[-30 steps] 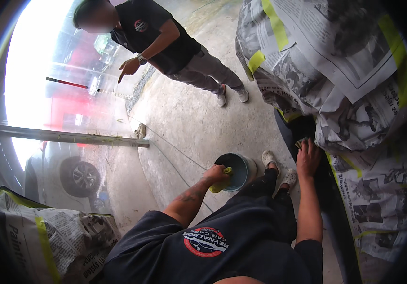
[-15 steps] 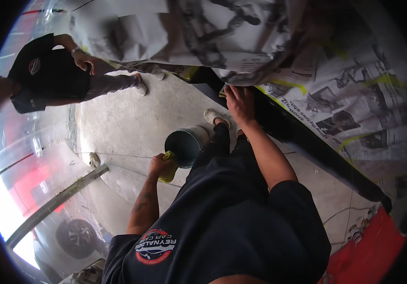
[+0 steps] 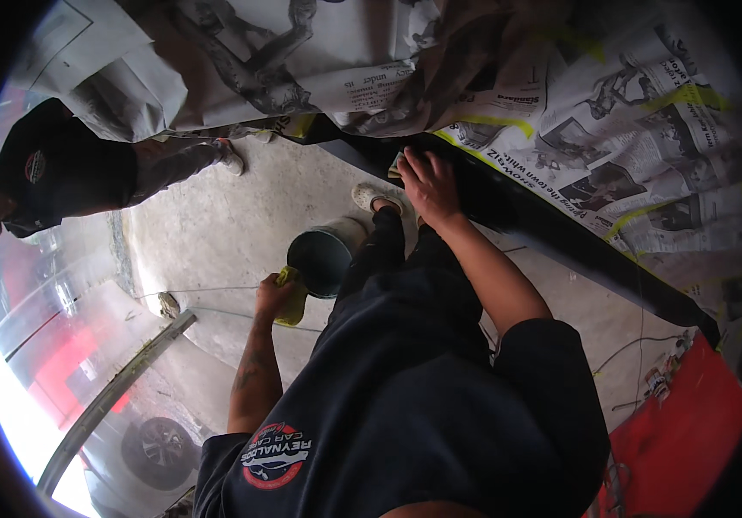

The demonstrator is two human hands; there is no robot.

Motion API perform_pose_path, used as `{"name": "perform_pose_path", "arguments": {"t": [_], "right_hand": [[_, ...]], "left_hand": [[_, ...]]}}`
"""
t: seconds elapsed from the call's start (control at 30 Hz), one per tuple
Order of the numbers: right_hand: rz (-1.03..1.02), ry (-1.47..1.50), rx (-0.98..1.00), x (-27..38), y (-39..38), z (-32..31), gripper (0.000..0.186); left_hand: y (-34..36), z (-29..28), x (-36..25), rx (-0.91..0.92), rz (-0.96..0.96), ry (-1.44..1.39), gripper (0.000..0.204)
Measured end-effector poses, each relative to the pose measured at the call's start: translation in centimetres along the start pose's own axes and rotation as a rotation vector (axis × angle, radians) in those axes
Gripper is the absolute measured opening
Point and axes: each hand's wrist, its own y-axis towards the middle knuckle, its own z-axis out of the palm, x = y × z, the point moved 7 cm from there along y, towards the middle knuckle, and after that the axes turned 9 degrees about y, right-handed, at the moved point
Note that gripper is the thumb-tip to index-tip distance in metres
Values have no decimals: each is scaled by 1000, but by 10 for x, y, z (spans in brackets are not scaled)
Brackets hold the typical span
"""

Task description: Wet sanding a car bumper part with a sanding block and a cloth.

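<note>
My right hand (image 3: pixel 429 184) presses a small folded greenish pad (image 3: pixel 395 166) against a long black car sill panel (image 3: pixel 535 229). The pad is mostly hidden under my fingers, and its exact kind does not show. Lower and to the left, my left hand (image 3: pixel 273 296) is closed around a yellow-green cloth (image 3: pixel 292 304). This cloth hangs beside the rim of a dark-mouthed bucket (image 3: pixel 347 231) standing on the floor. Newspaper sheets (image 3: pixel 552 129), edged with yellow tape (image 3: pixel 500 123), cover the bodywork above the panel.
Another person in a black shirt (image 3: pixel 69 164) stands at the far left. A metal rail (image 3: pixel 116 388) and a car wheel (image 3: pixel 160 449) lie left of me. Cables (image 3: pixel 625 358) run by a red panel (image 3: pixel 673 432) at the lower right. Concrete floor (image 3: pixel 216 224) surrounds the bucket.
The view has shifted a little. My right hand has slid slightly rightward along the black panel with the pad. My left hand still grips the cloth beside the bucket.
</note>
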Motion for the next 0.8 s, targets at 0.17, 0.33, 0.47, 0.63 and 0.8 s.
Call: {"name": "perform_pose_path", "arguments": {"t": [0.17, 0.33, 0.47, 0.63, 0.8], "right_hand": [[17, 32, -29, 10, 52, 21, 32], [-33, 23, -41, 4, 12, 1, 29], [11, -13, -19, 11, 31, 9, 34], [60, 27, -14, 16, 25, 10, 34], [-13, 31, 123, 12, 23, 16, 42]], "left_hand": [[0, 2, -6, 19, -11, 13, 49], [-8, -5, -20, 35, 7, -1, 43], [-12, -11, -28, 9, 6, 82, 42], [-6, 9, -10, 121, -34, 66, 48], [-10, 5, -14, 88, -51, 115, 52]]}}
